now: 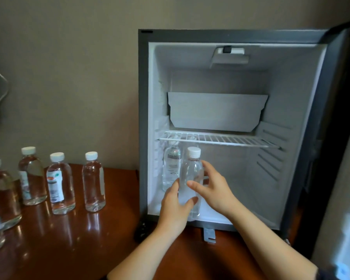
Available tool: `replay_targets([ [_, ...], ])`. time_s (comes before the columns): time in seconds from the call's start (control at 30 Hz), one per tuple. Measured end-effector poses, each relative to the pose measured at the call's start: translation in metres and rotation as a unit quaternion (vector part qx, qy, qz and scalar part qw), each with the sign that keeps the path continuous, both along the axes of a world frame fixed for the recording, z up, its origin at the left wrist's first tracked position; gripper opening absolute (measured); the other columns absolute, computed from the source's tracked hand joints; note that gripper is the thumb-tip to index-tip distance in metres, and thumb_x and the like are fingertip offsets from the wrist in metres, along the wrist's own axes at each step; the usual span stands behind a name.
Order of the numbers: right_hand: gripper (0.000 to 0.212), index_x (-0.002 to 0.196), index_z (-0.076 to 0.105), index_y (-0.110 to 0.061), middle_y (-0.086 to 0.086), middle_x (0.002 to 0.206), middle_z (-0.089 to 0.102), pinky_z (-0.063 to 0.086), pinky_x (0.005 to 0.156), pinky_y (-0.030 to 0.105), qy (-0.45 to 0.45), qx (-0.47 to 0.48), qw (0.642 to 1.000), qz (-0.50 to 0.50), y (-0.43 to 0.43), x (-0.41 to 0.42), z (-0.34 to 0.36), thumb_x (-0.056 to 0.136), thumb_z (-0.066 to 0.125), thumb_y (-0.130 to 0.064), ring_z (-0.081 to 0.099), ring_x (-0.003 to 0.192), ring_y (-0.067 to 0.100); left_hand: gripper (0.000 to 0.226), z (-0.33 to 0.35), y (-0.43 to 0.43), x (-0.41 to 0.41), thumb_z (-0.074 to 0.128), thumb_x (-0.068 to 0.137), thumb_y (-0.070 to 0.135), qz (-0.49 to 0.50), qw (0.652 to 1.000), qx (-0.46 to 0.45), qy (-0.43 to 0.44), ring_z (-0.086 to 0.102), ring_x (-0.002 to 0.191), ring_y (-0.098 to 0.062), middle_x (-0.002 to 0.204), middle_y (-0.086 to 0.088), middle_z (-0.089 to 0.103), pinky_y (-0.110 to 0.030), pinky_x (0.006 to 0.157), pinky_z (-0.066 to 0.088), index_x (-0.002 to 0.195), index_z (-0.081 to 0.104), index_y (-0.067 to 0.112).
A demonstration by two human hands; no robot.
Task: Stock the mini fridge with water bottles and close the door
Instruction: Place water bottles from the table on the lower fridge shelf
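The left hand [175, 207] is wrapped round the lower half of a water bottle [191, 170], thumb across its front. The right hand [214, 188] is spread fairly wide, thumb resting on the bottle's middle and fingers reaching past its far side, which looks more like steadying than gripping. The bottle stands upright at the front of the mini fridge [143, 118] floor. Just beyond the left hand is a second bottle [171, 164], already inside, with the wire shelf [220, 139] just above both caps. I'd slide the held one straight back beside its neighbour, keeping it low so the cap clears the shelf, and let go only once the base sits flat. Left of the hands, more bottles [93, 182] wait on the table [113, 219]. The door [335, 118] stands open beyond the right hand.
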State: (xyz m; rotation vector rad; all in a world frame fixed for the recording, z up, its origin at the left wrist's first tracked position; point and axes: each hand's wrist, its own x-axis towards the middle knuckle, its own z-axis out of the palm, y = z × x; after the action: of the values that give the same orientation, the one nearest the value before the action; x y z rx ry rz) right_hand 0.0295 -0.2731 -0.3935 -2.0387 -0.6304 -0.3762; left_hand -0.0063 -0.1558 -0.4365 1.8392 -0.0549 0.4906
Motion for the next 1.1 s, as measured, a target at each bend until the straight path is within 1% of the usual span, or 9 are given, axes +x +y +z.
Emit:
replay_targets([
  [0.1, 0.053, 0.127, 0.047, -0.023, -0.007, 0.105, 0.066, 0.050, 0.090, 0.042, -0.011, -0.018, 0.999, -0.039, -0.001, 0.009, -0.007, 0.080, 0.071, -0.031, 0.065, 0.098, 0.019, 0.068, -0.011, -0.009, 0.011, 0.061, 0.088, 0.017, 0.020, 1.000, 0.006, 0.011, 0.039, 0.130, -0.014, 0.143, 0.003, 0.041, -0.029, 0.108, 0.035, 0.146, 0.026, 0.027],
  [0.17, 0.053, 0.128, 0.046, -0.020, -0.008, 0.104, 0.064, 0.048, 0.093, 0.042, -0.008, -0.013, 0.999, -0.049, -0.001, 0.016, -0.010, 0.082, 0.070, -0.030, 0.063, 0.103, 0.020, 0.071, -0.013, -0.013, 0.016, 0.058, 0.090, 0.015, 0.012, 1.000, -0.004, 0.008, 0.030, 0.138, -0.011, 0.148, 0.005, 0.032, -0.025, 0.113, 0.027, 0.147, 0.018, 0.026],
  [0.37, 0.053, 0.129, 0.045, -0.020, -0.003, 0.115, 0.064, 0.048, 0.094, 0.044, 0.004, -0.001, 0.999, -0.048, 0.003, 0.043, -0.012, 0.083, 0.068, -0.032, 0.061, 0.107, 0.020, 0.072, -0.016, -0.017, 0.032, 0.051, 0.094, 0.014, -0.005, 1.000, 0.000, 0.002, 0.019, 0.142, -0.007, 0.154, 0.007, 0.020, -0.025, 0.115, 0.022, 0.148, 0.007, 0.030],
  [0.53, 0.046, 0.127, 0.048, -0.016, -0.004, 0.119, 0.062, 0.046, 0.094, 0.027, 0.015, 0.024, 0.999, -0.036, 0.011, 0.064, -0.009, 0.085, 0.068, -0.021, 0.059, 0.111, 0.015, 0.071, -0.016, -0.014, 0.048, 0.049, 0.095, 0.019, -0.001, 1.000, 0.018, 0.012, 0.016, 0.144, -0.009, 0.156, 0.007, 0.013, -0.024, 0.112, 0.021, 0.148, 0.003, 0.032],
  [0.63, 0.057, 0.137, 0.041, -0.013, 0.001, 0.131, 0.056, 0.039, 0.094, 0.022, 0.017, 0.015, 0.999, -0.042, 0.015, 0.076, -0.007, 0.086, 0.067, -0.020, 0.052, 0.123, 0.020, 0.071, -0.016, -0.013, 0.057, 0.048, 0.095, 0.020, 0.004, 0.999, 0.032, 0.018, 0.014, 0.144, -0.011, 0.157, 0.004, 0.012, -0.025, 0.113, 0.020, 0.148, 0.003, 0.030],
  [0.73, 0.072, 0.146, 0.029, -0.007, 0.009, 0.148, 0.041, 0.036, 0.109, 0.034, 0.023, -0.003, 0.998, -0.060, 0.021, 0.089, -0.007, 0.087, 0.066, -0.025, 0.040, 0.135, 0.026, 0.070, -0.017, -0.012, 0.065, 0.048, 0.095, 0.020, 0.008, 0.999, 0.044, 0.020, 0.014, 0.144, -0.011, 0.157, 0.003, 0.012, -0.023, 0.112, 0.019, 0.149, 0.003, 0.029],
  [0.83, 0.072, 0.144, 0.033, -0.009, 0.011, 0.143, 0.046, 0.039, 0.107, 0.043, 0.023, -0.008, 0.997, -0.075, 0.025, 0.100, -0.009, 0.085, 0.067, -0.031, 0.044, 0.132, 0.029, 0.071, -0.020, -0.012, 0.070, 0.048, 0.095, 0.020, 0.007, 0.998, 0.057, 0.022, 0.015, 0.144, -0.010, 0.156, 0.004, 0.012, -0.022, 0.111, 0.020, 0.149, 0.002, 0.028],
  [0.97, 0.070, 0.143, 0.034, -0.013, 0.010, 0.137, 0.051, 0.042, 0.103, 0.043, 0.027, -0.009, 0.996, -0.089, 0.026, 0.107, -0.011, 0.084, 0.068, -0.033, 0.051, 0.125, 0.028, 0.072, -0.021, -0.012, 0.075, 0.049, 0.095, 0.020, 0.006, 0.997, 0.069, 0.023, 0.015, 0.144, -0.009, 0.156, 0.005, 0.009, -0.023, 0.111, 0.020, 0.149, 0.002, 0.028],
  [1.1, 0.072, 0.147, 0.027, -0.011, 0.010, 0.144, 0.044, 0.037, 0.106, 0.035, 0.045, -0.010, 0.996, -0.081, 0.027, 0.105, -0.010, 0.087, 0.065, -0.029, 0.043, 0.133, 0.028, 0.072, -0.018, -0.010, 0.075, 0.048, 0.095, 0.020, -0.004, 0.996, 0.078, 0.039, 0.011, 0.145, -0.011, 0.157, 0.003, 0.007, -0.025, 0.113, 0.019, 0.149, 0.000, 0.026],
])
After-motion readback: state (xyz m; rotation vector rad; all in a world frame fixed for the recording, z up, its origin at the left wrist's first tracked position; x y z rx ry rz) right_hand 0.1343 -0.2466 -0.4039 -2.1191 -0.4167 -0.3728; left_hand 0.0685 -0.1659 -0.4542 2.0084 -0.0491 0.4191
